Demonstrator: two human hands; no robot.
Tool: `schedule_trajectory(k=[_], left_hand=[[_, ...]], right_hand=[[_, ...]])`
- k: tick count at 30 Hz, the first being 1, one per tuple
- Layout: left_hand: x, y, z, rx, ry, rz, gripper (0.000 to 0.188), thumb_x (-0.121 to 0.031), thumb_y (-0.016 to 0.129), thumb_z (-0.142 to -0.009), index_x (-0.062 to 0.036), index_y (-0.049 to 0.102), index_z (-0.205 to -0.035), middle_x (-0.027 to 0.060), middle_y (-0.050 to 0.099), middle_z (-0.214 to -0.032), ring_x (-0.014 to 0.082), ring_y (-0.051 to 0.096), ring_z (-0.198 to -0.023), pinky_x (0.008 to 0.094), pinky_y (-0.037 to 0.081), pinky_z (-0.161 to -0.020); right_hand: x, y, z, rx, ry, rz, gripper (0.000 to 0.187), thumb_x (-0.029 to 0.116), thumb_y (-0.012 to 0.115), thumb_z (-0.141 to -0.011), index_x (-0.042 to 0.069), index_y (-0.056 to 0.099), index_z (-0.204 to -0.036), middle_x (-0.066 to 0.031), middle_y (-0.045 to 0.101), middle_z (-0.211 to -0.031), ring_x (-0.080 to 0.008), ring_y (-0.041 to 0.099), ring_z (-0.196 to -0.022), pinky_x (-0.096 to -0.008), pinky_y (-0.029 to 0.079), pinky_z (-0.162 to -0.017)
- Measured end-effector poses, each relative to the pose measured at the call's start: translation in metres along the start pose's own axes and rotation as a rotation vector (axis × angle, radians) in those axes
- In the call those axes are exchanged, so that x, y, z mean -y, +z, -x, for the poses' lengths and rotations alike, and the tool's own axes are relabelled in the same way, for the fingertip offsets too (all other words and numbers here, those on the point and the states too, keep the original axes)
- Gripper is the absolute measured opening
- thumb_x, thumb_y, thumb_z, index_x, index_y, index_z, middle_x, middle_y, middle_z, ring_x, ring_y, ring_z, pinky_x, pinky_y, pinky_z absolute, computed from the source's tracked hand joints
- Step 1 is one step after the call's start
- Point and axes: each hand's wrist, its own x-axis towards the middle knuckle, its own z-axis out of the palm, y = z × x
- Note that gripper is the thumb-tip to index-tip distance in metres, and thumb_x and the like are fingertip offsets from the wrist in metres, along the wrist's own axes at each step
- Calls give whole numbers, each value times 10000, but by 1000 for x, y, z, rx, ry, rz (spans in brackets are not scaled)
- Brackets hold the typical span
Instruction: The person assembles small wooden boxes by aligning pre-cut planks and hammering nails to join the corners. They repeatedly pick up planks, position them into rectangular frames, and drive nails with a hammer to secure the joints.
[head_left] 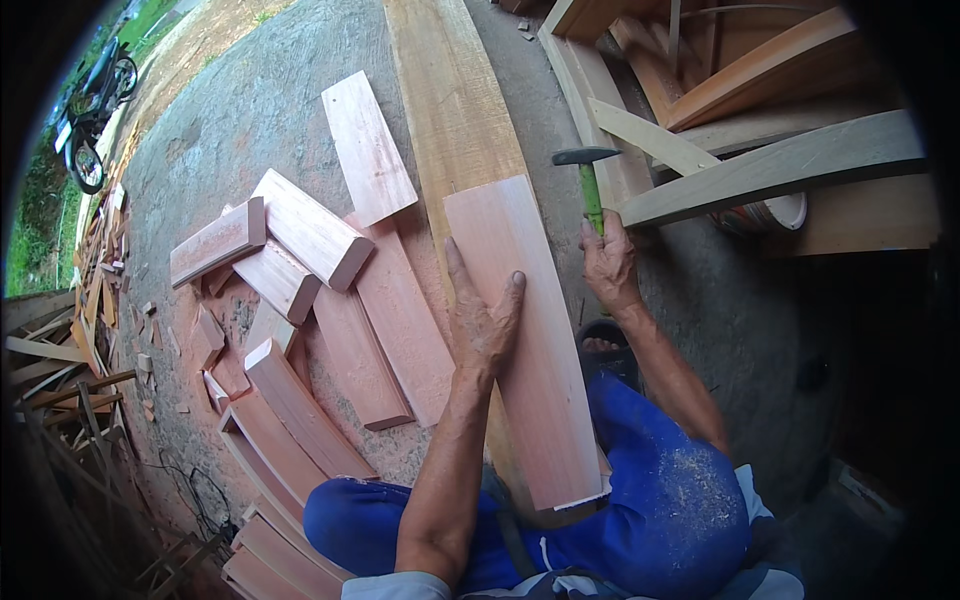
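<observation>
A flat pinkish wooden board (530,330) lies lengthwise in front of me, its near end between my legs. Across its left edge rests my left hand (482,325), thumb and finger spread apart on the wood. My right hand (610,262) is closed around the green handle of a hammer (588,170), held to the right of the board with its dark head up. Beneath the board runs a longer, yellowish plank (455,100) on the floor. A small nail-like point stands near the board's far left corner.
Left of the plank lie several cut wooden blocks (315,230), a short pale board (368,145) and curved pieces (300,420) amid sawdust. Wooden frames (740,170) stand at the right. Scrap wood (95,290) is piled far left, with a motorcycle (90,120) beyond.
</observation>
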Motion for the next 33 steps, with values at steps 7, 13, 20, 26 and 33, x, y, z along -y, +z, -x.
schedule_trajectory(k=[7, 13, 20, 26, 33], left_hand=[[-6, -3, 2, -13, -91, 13, 823, -442, 777, -922, 51, 398, -1461, 296, 703, -1178, 377, 734, -1039, 459, 578, -932], [-10, -12, 4, 37, -149, 20, 794, -455, 758, -929, 33, 409, -1450, 293, 713, -1141, 383, 741, -1011, 469, 581, -907], [6, -7, 4, -106, 19, 23, 711, -487, 781, -915, 44, 510, -1303, 276, 735, -1049, 356, 762, -897, 464, 608, -815], [-27, -10, 5, 81, -215, 70, 695, -492, 782, -912, 33, 525, -1287, 269, 733, -1084, 363, 758, -934, 454, 602, -837], [4, -14, 9, -48, -99, -33, 687, -483, 780, -915, 31, 522, -1292, 274, 731, -1088, 368, 756, -954, 453, 602, -849]], right_hand=[[67, -52, 30, 84, -462, 229, 658, 76, 546, -1053, 136, 294, -1658, -280, 704, -1119, -395, 744, -847, -469, 583, -730], [85, -50, 28, -117, -595, 263, 708, 66, 571, -1018, 187, 299, -1660, -265, 699, -978, -418, 721, -796, -483, 580, -676], [109, -53, 21, 108, -532, 406, 641, 98, 539, -1062, 167, 306, -1656, -209, 661, -782, -411, 684, -693, -503, 542, -648], [60, -49, 19, 24, -537, 396, 674, 43, 514, -1065, 181, 258, -1673, -217, 666, -784, -389, 698, -691, -381, 509, -579], [132, -62, 23, -120, -705, 141, 652, 58, 517, -1076, 197, 280, -1667, -259, 709, -880, -426, 707, -752, -377, 522, -604]])
